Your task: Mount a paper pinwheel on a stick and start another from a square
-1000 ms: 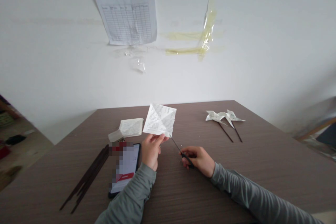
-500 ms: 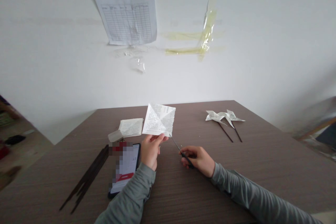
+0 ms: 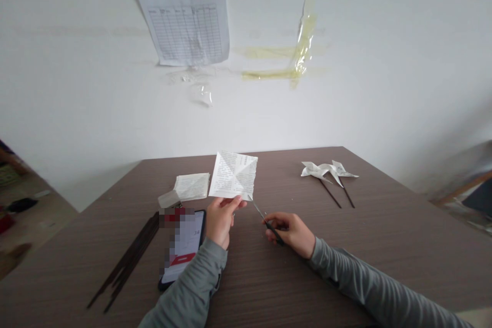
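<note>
My left hand [image 3: 222, 218] pinches the lower edge of a square sheet of printed paper [image 3: 233, 174], which is held up above the table and creased along its diagonals. In my right hand [image 3: 289, 231] is a pair of scissors [image 3: 275, 233] with a dark handle. The blade tips meet the paper's lower right corner; whether they have cut into it is too small to tell. Two paper pinwheels [image 3: 326, 170] on dark sticks lie to the right, beyond my right hand. A stack of paper squares [image 3: 192, 186] lies left of the held sheet.
A phone [image 3: 188, 246] lies on the brown table [image 3: 249, 287] beside my left forearm. Several dark sticks [image 3: 130, 261] lie to its left, and a small translucent piece [image 3: 169, 199] touches the paper stack. The wall behind carries a taped printed sheet [image 3: 188, 28].
Both hands, the paper and the scissors have stayed almost in place. The paper has shifted very slightly right, and the number on the phone screen differs.
</note>
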Demonstrator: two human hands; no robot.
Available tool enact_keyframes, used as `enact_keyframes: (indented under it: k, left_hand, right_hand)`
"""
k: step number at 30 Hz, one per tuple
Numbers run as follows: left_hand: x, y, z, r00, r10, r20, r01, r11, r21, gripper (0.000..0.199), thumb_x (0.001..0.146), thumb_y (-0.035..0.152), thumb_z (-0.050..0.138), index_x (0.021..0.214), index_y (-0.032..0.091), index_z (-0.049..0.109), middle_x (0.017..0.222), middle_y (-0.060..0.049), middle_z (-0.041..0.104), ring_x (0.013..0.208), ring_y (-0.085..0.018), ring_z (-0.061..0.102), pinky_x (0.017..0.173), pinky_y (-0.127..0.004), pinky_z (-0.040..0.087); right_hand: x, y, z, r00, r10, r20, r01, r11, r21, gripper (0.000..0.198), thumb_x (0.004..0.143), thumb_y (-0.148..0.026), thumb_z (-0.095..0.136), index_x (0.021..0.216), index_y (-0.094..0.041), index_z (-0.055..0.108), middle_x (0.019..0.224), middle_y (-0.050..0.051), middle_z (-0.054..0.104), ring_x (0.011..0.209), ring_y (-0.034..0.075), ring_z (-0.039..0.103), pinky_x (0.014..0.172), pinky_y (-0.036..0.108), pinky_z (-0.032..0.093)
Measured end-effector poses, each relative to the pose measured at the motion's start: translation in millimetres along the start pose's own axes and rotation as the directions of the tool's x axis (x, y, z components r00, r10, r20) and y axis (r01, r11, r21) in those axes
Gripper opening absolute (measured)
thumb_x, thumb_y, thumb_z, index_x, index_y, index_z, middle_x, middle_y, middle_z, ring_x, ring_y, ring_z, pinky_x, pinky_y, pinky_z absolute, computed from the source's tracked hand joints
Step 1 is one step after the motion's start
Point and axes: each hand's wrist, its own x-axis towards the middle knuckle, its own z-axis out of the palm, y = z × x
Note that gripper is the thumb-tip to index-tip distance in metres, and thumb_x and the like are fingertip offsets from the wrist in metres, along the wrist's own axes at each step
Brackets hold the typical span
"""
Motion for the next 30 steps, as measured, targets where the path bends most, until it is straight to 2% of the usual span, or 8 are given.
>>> enact_keyframes:
  k: [8,14,23,30]
  left_hand:
    - [-1.3,0.4,-0.3,1.000,0.012,0.012,-0.012,1.000,0.009,0.060,0.056,0.054,0.118,0.092,0.020,0.085,0.092,-0.014,0.094,0.085,-0.037,0.097,0.045,-0.020,0.028]
    - [-2.8,2.7,1.8,1.000,0.002,-0.001,-0.002,1.000,-0.002,0.057,0.054,0.053,0.116,0.089,0.020,0.084,0.090,-0.014,0.094,0.079,-0.033,0.095,0.046,-0.020,0.027]
    - [-4.8,8.0,3.9,1.000,-0.004,-0.021,0.005,1.000,0.008,0.053,0.053,0.052,0.110,0.085,0.020,0.084,0.087,-0.013,0.092,0.074,-0.028,0.089,0.046,-0.021,0.025]
    - [-3.7,5.2,2.7,1.000,-0.015,0.012,0.014,0.999,0.030,0.053,0.053,0.053,0.113,0.083,0.021,0.083,0.088,-0.012,0.091,0.074,-0.029,0.088,0.046,-0.021,0.025]
  right_hand:
    - [-2.6,-7.3,1.0,1.000,0.007,-0.016,-0.007,1.000,-0.001,0.060,0.084,-0.073,0.108,0.112,-0.022,0.093,0.077,0.001,0.083,0.067,0.022,0.072,0.070,0.038,0.062]
    - [-2.7,-9.6,3.7,1.000,0.012,-0.019,-0.011,0.999,0.032,0.059,0.082,-0.070,0.106,0.110,-0.021,0.091,0.073,0.000,0.080,0.065,0.020,0.067,0.067,0.037,0.057]
    - [-1.9,-6.1,3.7,1.000,0.005,0.009,-0.005,1.000,0.014,0.067,0.084,-0.079,0.109,0.114,-0.022,0.090,0.078,0.001,0.082,0.068,0.021,0.072,0.073,0.038,0.063]
    - [-1.0,-7.3,3.9,1.000,0.003,-0.006,-0.003,1.000,0.025,0.072,0.083,-0.084,0.110,0.116,-0.022,0.092,0.080,0.002,0.086,0.070,0.023,0.077,0.074,0.039,0.066]
